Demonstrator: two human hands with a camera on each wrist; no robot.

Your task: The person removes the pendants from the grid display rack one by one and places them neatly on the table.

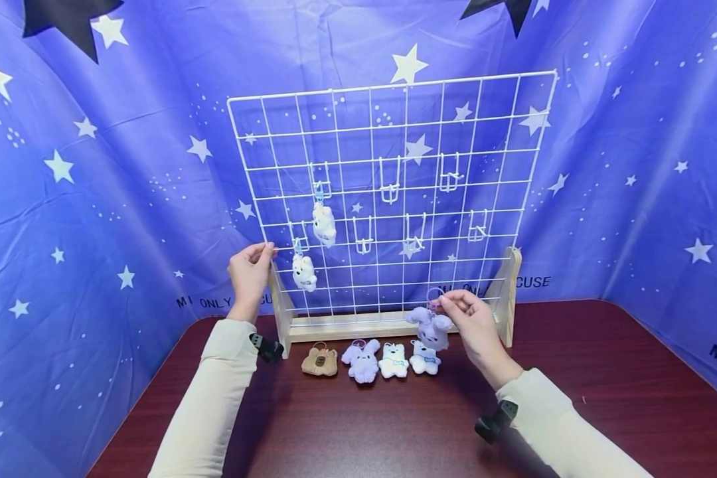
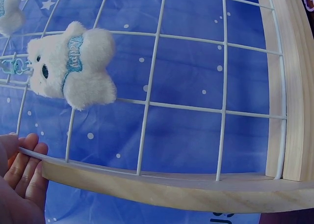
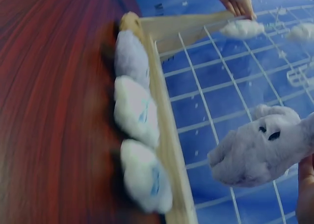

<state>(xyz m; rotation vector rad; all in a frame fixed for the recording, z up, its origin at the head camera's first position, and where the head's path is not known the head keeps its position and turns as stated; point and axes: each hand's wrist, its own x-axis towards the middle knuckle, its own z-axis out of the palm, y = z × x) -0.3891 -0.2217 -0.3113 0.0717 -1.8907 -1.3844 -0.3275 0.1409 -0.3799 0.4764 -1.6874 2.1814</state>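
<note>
My left hand (image 1: 251,273) pinches the left edge wire of the white grid rack (image 1: 388,86), just above its wooden side foot (image 1: 281,312). In the head view my right hand (image 1: 471,323) holds a lilac long-eared plush keychain (image 1: 431,330) by the purple ring at its top, in front of the rack's lower right part. The right wrist view shows this lilac plush (image 3: 260,148) hanging clear of the table. Two white bear plush keychains, an upper one (image 1: 324,224) and a lower one (image 1: 303,273), hang from hooks at the rack's left side.
On the dark red table (image 1: 358,431), before the wooden base bar, lie a brown plush (image 1: 319,362), another lilac plush (image 1: 361,363) and two white bears (image 1: 394,362). Several bare white hooks (image 1: 390,189) hang on the grid. Starry blue cloth (image 1: 125,199) surrounds the table.
</note>
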